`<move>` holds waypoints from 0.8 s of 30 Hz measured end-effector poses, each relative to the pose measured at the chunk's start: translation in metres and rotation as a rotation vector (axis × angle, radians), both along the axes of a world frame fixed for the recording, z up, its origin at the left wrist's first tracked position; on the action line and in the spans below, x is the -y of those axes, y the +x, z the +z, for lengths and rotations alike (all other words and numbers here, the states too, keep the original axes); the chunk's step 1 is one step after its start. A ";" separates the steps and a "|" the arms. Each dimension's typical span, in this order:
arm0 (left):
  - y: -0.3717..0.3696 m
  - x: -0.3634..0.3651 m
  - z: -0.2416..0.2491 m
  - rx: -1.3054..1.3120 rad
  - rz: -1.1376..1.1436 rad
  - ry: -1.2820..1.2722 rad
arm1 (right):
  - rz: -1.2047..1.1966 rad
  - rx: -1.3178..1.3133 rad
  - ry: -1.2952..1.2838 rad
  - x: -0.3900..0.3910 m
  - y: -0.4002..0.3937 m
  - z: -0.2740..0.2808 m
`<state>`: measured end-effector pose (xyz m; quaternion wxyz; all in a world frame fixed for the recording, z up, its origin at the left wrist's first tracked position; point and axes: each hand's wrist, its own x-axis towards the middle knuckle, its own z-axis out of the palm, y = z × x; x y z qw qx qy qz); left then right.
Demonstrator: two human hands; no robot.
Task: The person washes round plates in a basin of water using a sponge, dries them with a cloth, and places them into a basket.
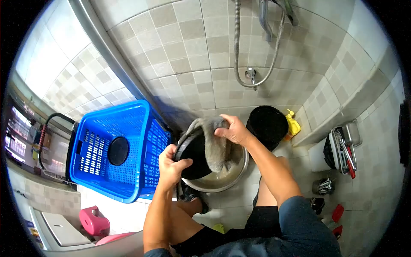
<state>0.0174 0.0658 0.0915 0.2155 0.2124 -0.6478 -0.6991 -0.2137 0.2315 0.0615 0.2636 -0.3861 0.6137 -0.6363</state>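
Over a metal basin (218, 187) of cloudy water, my left hand (172, 166) grips the edge of a black round tray (193, 159), which is tilted. A wet grey cloth (216, 147) hangs from my right hand (232, 129), its fingers closed on the upper part. The cloth drapes across the right side of the tray and hangs over the basin. The tray hides part of the basin's left side.
To the left stands a blue basket (141, 180) with a black round piece (118, 150) inside. A black bucket (267, 126) and a yellow bottle (293, 124) are by the wall. A shower hose (237, 47) hangs above. Pink stool (93, 220) at lower left.
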 end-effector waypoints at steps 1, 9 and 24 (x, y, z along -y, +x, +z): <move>-0.001 0.001 0.004 -0.121 0.034 0.071 | 0.014 0.141 -0.124 0.007 -0.005 -0.015; -0.007 0.020 -0.002 -0.373 0.034 0.370 | -0.263 0.569 -0.216 0.013 0.033 -0.048; -0.003 -0.011 0.010 -0.149 -0.087 0.137 | 0.051 0.174 0.053 -0.038 0.004 0.019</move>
